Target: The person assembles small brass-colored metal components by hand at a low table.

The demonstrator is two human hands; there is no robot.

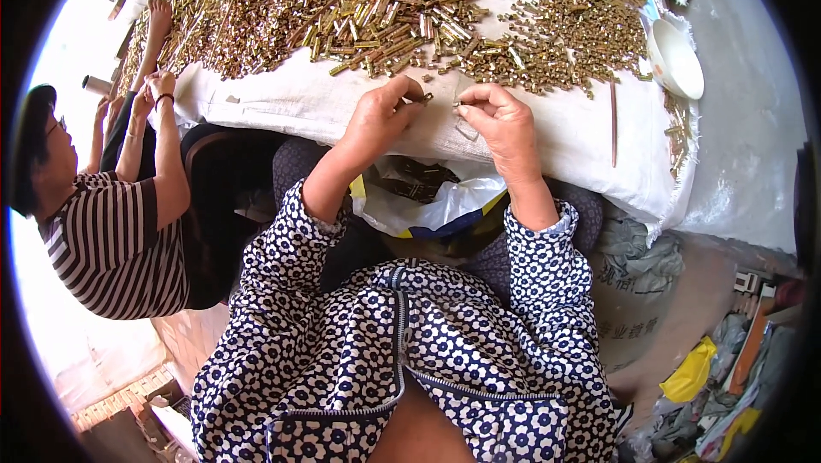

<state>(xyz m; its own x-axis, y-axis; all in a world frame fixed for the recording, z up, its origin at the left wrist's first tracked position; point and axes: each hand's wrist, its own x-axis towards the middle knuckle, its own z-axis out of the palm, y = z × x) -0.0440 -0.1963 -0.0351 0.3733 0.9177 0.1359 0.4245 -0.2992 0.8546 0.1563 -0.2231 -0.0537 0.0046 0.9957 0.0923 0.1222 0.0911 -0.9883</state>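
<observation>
Above the near edge of a white cloth-covered table [256, 102], my left hand [382, 117] pinches a small brass-coloured metal piece [427, 97] between thumb and fingertips. Just across from it, my right hand [503, 121] is closed in a pinch too, with a tiny metal piece [458, 105] at its fingertips. A narrow gap separates the two hands. Heaped beyond them are long brass-coloured metal rods [385, 31] and many short nut-like pieces [560, 35]. In my lap below sits an opened plastic bag [457, 206] with dark metal pieces [415, 179] inside.
A white bowl [676, 59] stands at the table's right edge, and a thin brown stick [613, 125] lies near it. At my left, a person in a striped shirt [120, 236] works at the same pile. Crumpled bags and a yellow bag [689, 371] lie lower right.
</observation>
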